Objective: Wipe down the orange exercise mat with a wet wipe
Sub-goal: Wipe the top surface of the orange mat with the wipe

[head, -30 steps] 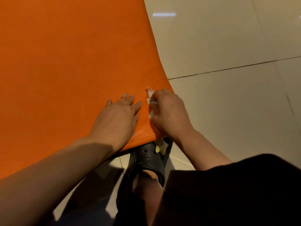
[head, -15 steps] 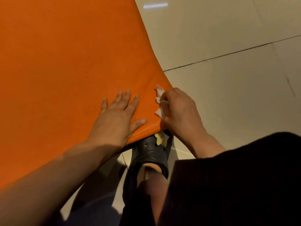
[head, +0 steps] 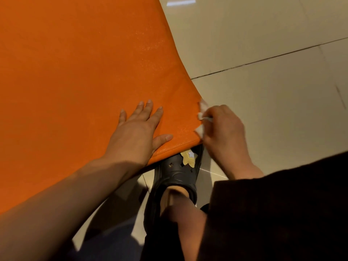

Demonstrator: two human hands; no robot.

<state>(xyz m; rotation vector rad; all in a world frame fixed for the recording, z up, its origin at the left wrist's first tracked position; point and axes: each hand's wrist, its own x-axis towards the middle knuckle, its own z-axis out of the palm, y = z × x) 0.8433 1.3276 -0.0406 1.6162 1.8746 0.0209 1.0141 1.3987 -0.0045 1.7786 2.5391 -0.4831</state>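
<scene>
The orange exercise mat [head: 75, 81] fills the left and middle of the head view, its near right corner just above my foot. My left hand [head: 137, 132] lies flat on the mat near that corner, fingers straight and spread. My right hand [head: 224, 132] grips a crumpled white wet wipe [head: 202, 119] and holds it against the mat's right edge at the corner. Most of the wipe is hidden inside my fingers.
Glossy beige floor tiles [head: 263, 53] with a dark grout line stretch to the right of the mat. My foot in a black clog [head: 175, 176] with a yellow star charm sits under the mat's corner. A dark sleeve covers my right forearm.
My right hand has slid the wipe rightward across the corner to the mat's right edge. My left hand's fingers have straightened and spread flat on the mat.
</scene>
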